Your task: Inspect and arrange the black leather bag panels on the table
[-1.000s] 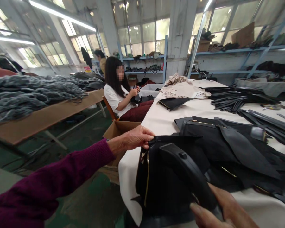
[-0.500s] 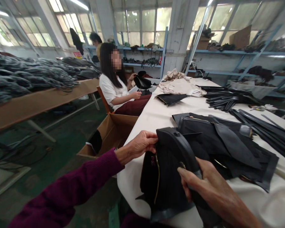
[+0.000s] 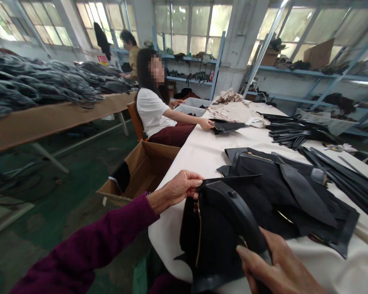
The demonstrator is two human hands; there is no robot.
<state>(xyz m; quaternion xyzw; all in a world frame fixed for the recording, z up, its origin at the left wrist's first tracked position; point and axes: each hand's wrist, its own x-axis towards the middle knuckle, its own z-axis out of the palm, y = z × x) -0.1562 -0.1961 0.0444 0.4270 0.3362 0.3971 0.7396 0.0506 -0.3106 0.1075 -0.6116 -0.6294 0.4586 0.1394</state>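
My left hand [image 3: 176,189], in a purple sleeve, pinches the top left edge of a black leather bag [image 3: 216,232] with a gold zipper. The bag hangs over the near edge of the white table [image 3: 202,153]. At the bottom, my right hand [image 3: 274,265] grips the bag's thick curved black handle [image 3: 236,212] near its lower end. Just behind the bag lies a pile of black leather bag pieces [image 3: 288,188].
A brown cardboard box [image 3: 141,169] stands open on the floor left of the table. A seated co-worker in a white shirt [image 3: 155,110] reaches to a black piece [image 3: 225,126] on the table. Black straps [image 3: 297,130] and beige fabric [image 3: 236,110] lie farther back. A long table with grey bundles [image 3: 39,92] runs along the left.
My right hand slid down the handle toward me. The bag's top flap spread flatter under my left hand. The co-worker lowered a black piece and now reaches onto the table.
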